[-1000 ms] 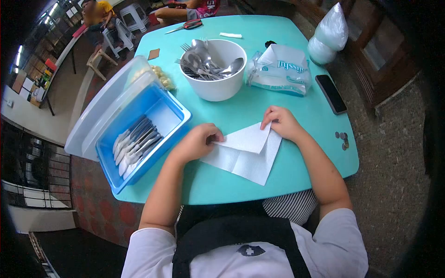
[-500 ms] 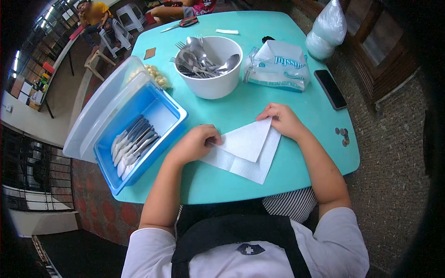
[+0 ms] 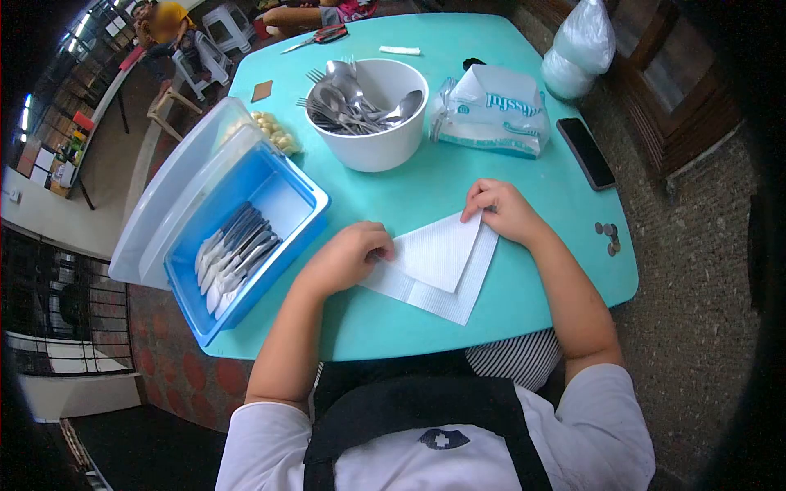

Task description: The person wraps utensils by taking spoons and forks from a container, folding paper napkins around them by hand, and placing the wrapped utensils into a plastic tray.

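A white paper napkin (image 3: 434, 258) lies on the turquoise table in front of me, folded over on a slant so that its lower layer shows past the upper one. At its left corner, my left hand (image 3: 358, 255) is closed on the edge, fingertips partly hidden. My right hand (image 3: 501, 211) pinches the upper right corner between thumb and fingers. Beyond the napkin stands a white bowl (image 3: 372, 151) full of spoons and forks (image 3: 348, 94). To the left, a blue plastic box (image 3: 307, 192) holds several wrapped cutlery bundles (image 3: 233, 258).
Right of the bowl lies a tissue pack (image 3: 495, 114), then a phone (image 3: 585, 154) and coins (image 3: 610, 237). Scissors (image 3: 315, 38) and a plastic bag (image 3: 578, 49) sit toward the far side. A clear lid (image 3: 176, 204) leans by the box. A person (image 3: 168, 37) sits in the background.
Both hands keep hold of the napkin. My right-hand fingers have curled slightly more at its upper corner; the view has shifted a little.
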A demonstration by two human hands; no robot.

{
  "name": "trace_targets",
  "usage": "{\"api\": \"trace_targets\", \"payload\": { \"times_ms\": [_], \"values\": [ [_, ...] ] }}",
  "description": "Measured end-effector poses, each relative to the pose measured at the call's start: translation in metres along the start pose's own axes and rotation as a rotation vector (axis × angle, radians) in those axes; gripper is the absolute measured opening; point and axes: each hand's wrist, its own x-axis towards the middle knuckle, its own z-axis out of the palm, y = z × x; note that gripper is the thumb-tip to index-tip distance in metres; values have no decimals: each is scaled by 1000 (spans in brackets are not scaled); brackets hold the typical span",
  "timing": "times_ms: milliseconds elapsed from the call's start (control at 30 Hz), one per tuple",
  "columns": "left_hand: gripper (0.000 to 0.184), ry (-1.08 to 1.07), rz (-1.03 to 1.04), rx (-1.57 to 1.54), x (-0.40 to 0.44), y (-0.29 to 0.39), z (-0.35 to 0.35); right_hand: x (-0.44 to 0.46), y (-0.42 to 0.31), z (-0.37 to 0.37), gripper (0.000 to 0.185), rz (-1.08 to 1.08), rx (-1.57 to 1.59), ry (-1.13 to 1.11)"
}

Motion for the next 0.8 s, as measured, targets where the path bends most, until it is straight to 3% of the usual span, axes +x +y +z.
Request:
{"api": "trace_targets", "payload": {
  "times_ms": [267,567,800],
  "values": [
    [23,-30,-2,59,-3,7,0,0,-2,1,24,-7,-33,-8],
    [48,-17,-127,28,-3,20,2,0,0,2,27,-63,-71,18],
    [52,-45,-112,47,-4,17,2,0,3,1,27,-73,-62,15]
  ]
}}
